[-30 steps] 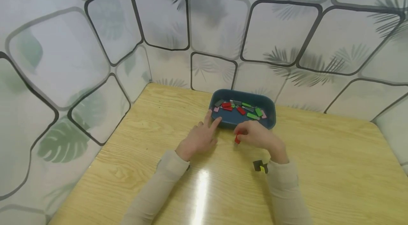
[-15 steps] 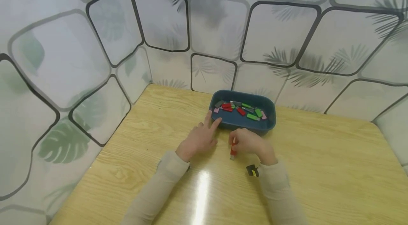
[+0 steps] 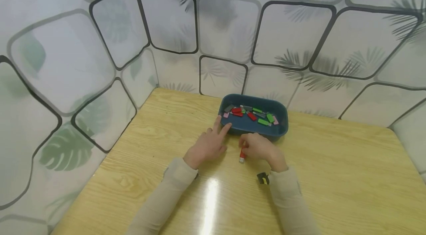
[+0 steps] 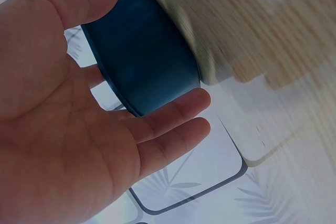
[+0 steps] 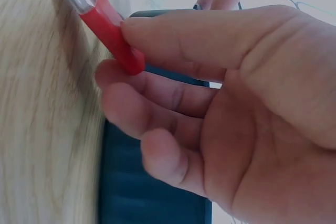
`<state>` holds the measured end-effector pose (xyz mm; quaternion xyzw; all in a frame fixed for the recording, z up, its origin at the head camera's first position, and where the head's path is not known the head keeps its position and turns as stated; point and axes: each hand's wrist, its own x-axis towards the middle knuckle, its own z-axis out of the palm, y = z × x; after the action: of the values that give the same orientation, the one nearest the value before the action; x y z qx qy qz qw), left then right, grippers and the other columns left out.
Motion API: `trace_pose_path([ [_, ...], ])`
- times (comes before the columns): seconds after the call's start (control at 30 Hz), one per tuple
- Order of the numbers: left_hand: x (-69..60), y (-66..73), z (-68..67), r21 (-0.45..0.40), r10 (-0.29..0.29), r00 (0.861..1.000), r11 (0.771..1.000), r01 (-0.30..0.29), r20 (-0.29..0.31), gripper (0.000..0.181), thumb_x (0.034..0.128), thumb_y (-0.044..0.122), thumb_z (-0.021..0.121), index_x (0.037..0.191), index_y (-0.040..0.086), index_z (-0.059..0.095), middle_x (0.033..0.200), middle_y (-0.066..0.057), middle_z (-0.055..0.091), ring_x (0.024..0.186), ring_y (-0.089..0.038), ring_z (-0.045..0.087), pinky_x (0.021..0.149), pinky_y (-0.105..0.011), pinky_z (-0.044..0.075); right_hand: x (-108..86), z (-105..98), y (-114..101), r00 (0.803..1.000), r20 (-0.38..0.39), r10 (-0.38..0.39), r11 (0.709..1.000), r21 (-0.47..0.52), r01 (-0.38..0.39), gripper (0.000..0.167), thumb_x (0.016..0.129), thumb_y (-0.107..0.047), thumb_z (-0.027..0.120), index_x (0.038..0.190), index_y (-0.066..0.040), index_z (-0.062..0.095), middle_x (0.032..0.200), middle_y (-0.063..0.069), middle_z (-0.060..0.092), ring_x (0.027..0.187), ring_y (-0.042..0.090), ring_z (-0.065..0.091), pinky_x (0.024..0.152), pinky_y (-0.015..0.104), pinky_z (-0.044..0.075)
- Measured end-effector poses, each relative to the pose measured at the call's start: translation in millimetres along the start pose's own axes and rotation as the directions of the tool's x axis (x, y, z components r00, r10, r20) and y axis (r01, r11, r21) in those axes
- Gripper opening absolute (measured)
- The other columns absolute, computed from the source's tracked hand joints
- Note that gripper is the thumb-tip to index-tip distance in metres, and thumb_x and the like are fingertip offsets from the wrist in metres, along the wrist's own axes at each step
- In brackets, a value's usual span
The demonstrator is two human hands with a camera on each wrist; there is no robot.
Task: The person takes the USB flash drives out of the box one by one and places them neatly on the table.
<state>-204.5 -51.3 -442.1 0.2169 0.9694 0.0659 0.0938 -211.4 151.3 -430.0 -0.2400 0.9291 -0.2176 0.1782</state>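
Note:
My right hand [image 3: 261, 148] pinches a red USB stick [image 3: 242, 155] just in front of the dark blue tray [image 3: 233, 131], low over the table. In the right wrist view, thumb and fingertips hold the red stick [image 5: 107, 30] by its body, its clear-capped or metal end pointing away from the palm. My left hand [image 3: 208, 147] rests at the tray's front left corner, fingers extended, two of them touching the rim. The left wrist view shows the left hand [image 4: 68, 124] with its palm bare and fingers spread beside the tray [image 4: 152, 56].
Several red, green, grey and pink USB sticks lie in the tray, among them a green one [image 3: 264, 121] and a red one [image 3: 251, 116]. A patterned wall [image 3: 226, 31] stands behind the wooden table [image 3: 349, 161].
My right hand has come nearer and slightly left with the red stick, away from the tray's rim. My left hand stays in place.

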Motion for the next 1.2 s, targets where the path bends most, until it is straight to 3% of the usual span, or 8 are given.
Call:
trace_pose_path([
  [0.33,-1.6,0.2,-0.5,0.005,0.017,1.0,1.0,-0.017,-0.01,0.077,0.0992,0.036,0.059,0.16,0.019,0.015,0.164,-0.021,-0.003,0.114,-0.036,0.056,0.089,-0.046,0.052,1.1,3,4,1.0,0.004,0.017,0.999,0.039,-0.017,0.014,0.091,-0.007,0.066,0.105,-0.005,0.068,0.094,0.005,0.069,0.082,0.018,0.061,0.082,0.042,0.054],
  [0.87,-0.3,-0.2,-0.1,-0.015,-0.006,1.0,1.0,0.006,0.001,0.078,0.0991,0.036,0.06,0.16,0.02,0.014,0.165,-0.02,-0.004,0.118,-0.037,0.053,0.093,-0.047,0.05,1.0,2,10,1.0,0.014,0.013,0.998,0.061,-0.014,0.02,0.094,-0.016,0.065,0.109,-0.003,0.067,0.096,0.005,0.068,0.084,0.018,0.061,0.084,0.043,0.054],
  [1.2,-2.6,1.1,-2.8,-0.026,0.007,1.0,1.0,-0.007,0.001,0.078,0.099,0.035,0.06,0.16,0.019,0.015,0.165,-0.02,-0.004,0.118,-0.037,0.054,0.093,-0.048,0.051,-10.3,-13,11,0.998,-0.061,-0.014,0.99,0.138,0.022,0.025,0.099,-0.019,0.059,0.116,-0.003,0.066,0.104,0.006,0.07,0.091,0.019,0.063,0.086,0.041,0.053],
])
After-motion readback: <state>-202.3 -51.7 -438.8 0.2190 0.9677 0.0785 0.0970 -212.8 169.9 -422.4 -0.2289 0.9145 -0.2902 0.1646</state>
